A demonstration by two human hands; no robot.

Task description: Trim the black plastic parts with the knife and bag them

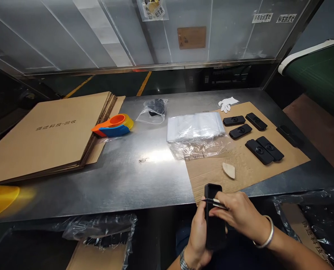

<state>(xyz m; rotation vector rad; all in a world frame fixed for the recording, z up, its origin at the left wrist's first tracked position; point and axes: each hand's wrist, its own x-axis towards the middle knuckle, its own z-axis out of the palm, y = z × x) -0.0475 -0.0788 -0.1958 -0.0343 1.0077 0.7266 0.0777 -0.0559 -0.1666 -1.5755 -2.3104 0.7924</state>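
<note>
My left hand (197, 234) is wrapped round a long black case (215, 232), held upright at the table's front edge. My right hand (236, 210) pinches a slim dark tool with a pale part (216, 203), which lies across the upper part of the case. Beyond my hands, several black rectangular parts with round rings, one of them a black part (240, 131), lie on a brown cardboard sheet (209, 178). A tan wedge-shaped piece (229, 170) rests on the same sheet, nearer to my hands.
Clear plastic bags (195, 127) lie mid-table, with a bagged black item (157, 107) behind. A tape dispenser (115, 125) stands beside stacked cardboard (51, 131) at left. A white glove (227, 104) is at the back. Plastic-lined boxes (99, 251) sit below the front edge.
</note>
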